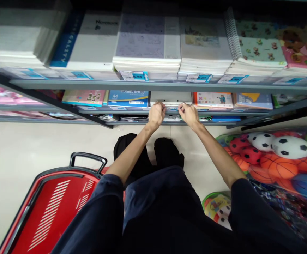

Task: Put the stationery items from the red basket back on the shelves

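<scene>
In the head view both my hands are at the front edge of the lower shelf, in front of a white stack of paper goods [171,96]. My left hand [156,115] is closed at the stack's left front corner, its fingers curled in. At the right front corner my right hand [189,115] is likewise closed, thumb and forefinger pinched together. What the fingers hold, if anything, is too small to make out. Left of the stack is a blue A4 paper pack [128,98]. On its right lie orange-edged booklets [214,100].
Stacked notebooks [148,38] fill the shelf above, with price tags [133,76] along its edge. A red shopping basket [44,208] with a black handle stands at my left. Toy balls [291,147] in clear wrapping are at my right, with a green-rimmed tub [217,210] nearer.
</scene>
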Motion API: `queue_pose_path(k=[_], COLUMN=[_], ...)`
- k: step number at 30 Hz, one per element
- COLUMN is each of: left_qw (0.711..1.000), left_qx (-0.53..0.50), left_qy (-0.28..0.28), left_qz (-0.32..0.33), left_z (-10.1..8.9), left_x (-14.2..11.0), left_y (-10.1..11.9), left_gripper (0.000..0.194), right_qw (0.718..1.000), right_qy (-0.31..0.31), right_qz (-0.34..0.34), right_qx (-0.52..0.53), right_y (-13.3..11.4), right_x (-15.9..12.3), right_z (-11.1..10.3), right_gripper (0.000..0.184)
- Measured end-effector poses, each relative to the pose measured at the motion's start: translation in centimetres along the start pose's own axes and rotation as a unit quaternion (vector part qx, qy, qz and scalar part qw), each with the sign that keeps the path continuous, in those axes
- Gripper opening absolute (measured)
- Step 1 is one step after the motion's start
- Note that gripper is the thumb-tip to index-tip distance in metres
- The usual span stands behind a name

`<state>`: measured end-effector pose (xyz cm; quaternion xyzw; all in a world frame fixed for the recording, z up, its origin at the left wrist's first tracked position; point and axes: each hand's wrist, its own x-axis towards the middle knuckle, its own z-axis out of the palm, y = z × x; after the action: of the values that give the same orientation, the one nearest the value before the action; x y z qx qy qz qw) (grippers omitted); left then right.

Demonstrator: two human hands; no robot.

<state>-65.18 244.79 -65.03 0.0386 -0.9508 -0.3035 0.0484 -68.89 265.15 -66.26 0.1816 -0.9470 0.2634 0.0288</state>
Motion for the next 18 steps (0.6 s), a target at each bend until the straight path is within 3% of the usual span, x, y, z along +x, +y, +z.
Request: queue_pose_path(k=[5,9,11,13,16,18], left_qw=[0.998,0.989,0.979,0.967,0.926,0.892], left_qx=[-0.053,-0.136,-0.179,-0.191,-0.138,-0.059], left_qy=[0.017,0.065,0.097,0.151,0.296,0.34], left_qz=[0.007,0.001,-0.025,-0.071,-0.189,-0.291], left_z=[-0.1,-3.0,-5.9,-9.3,-13.9,-15.7], left_x=[0.0,-4.2,-8.7,-14.5,-23.9,-29.8], left_y=[-0.2,0.0,-0.7,-2.7,-8.6,-13.7], left_gripper=[0.008,0.004,0.009,0.02,0.027,0.028], right_qw=[0.999,0.986,0.977,0.977,0.977,0.971], right_qy=[0.039,0.136,0.15,0.123,0.025,-0.058], right_qz=[0.007,0.053,0.07,0.073,0.076,0.087], right_qx=[0.018,0.086,0.134,0.161,0.199,0.215], right_y=[-0.3,0.0,0.0,-0.4,-1.9,-3.0], right_x=[-0.5,-2.2,-4.5,-8.1,-15.5,-20.6], right_z=[-0.4,-1.8,-1.7,0.0,4.9,8.4], right_gripper=[0.023,0.038,0.042,0.045,0.046,0.049])
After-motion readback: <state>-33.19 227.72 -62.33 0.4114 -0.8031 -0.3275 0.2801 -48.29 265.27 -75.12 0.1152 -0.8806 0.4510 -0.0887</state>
